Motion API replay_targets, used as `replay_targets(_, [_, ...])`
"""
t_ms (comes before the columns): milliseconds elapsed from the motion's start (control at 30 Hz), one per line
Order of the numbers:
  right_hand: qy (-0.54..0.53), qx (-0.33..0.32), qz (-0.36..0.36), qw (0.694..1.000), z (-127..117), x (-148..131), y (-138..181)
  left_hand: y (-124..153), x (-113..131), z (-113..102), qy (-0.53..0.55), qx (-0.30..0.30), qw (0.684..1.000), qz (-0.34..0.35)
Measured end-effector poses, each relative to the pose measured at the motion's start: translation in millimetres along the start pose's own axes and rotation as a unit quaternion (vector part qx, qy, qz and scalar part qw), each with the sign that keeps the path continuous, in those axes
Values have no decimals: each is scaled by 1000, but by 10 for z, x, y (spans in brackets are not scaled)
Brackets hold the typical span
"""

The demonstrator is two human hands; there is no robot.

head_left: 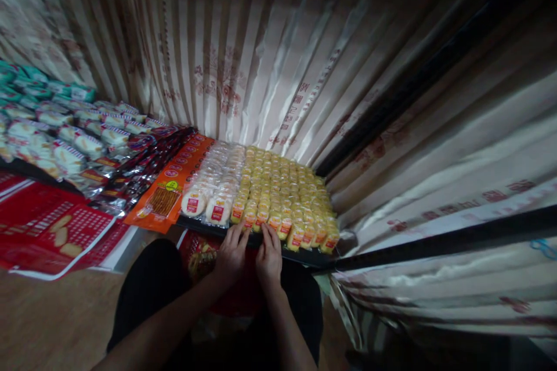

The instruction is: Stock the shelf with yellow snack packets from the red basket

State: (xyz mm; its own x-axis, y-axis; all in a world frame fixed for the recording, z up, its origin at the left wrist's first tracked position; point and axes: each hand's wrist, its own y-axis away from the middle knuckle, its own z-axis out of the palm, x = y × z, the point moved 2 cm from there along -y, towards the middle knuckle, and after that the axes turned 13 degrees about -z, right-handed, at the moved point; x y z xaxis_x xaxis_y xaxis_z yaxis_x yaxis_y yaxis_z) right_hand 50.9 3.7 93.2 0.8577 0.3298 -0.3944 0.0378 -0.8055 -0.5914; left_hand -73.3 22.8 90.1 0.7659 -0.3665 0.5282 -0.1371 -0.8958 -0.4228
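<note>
My left hand (pixel 234 248) reaches to the front edge of rows of small yellow wrapped snack packs (pixel 282 185). Its fingers are stretched out, and the tips touch the front packs with red and orange labels. Close beside it, my right hand (pixel 268 254) has its fingers extended against the same front row. No pack is visibly lifted in either hand, and the fingertips partly hide the lowest packs. To the left of the yellow rows lie two rows of white round crackers (pixel 217 210) in clear wrappers. The packs stand on a dark shelf (pixel 300 255).
An orange snack bag (pixel 161 200) lies left of the crackers. Farther left are dark red packs (pixel 143 153), white packs (pixel 69 153) and green packs (pixel 39 88). A large red bag (pixel 52 226) hangs at front left. Pleated printed sheeting (pixel 243 58) and dark bars (pixel 404 243) enclose the shelf.
</note>
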Motion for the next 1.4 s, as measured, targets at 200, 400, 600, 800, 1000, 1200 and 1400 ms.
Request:
replay_targets(200, [-4, 14, 1, 1000, 25, -60, -18, -19, -38, 54, 17, -31, 999, 2])
replay_targets(400, [-32, -20, -7, 999, 207, -138, -5, -9, -128, 26, 59, -59, 996, -28])
replay_targets(600, [-36, -1, 5, 999, 185, -181, -4, -52, -136, -93, 57, -61, 996, -32])
replay_targets(800, [-45, -3, 13, 999, 229, -218, -55, -109, -214, -106, 49, -52, 996, -49])
replay_targets(1000, [-37, 8, 12, 999, 87, -206, 7, -89, -186, -54, 36, -25, 998, -42])
replay_targets(1200, [100, 103, 96, 985, -356, 46, 242, 18, -97, -19, -1, 15, 1000, 13])
replay_targets(1400, [82, 72, 96, 989, -430, 290, 290, 3, -103, 21, -12, -12, 1000, 15])
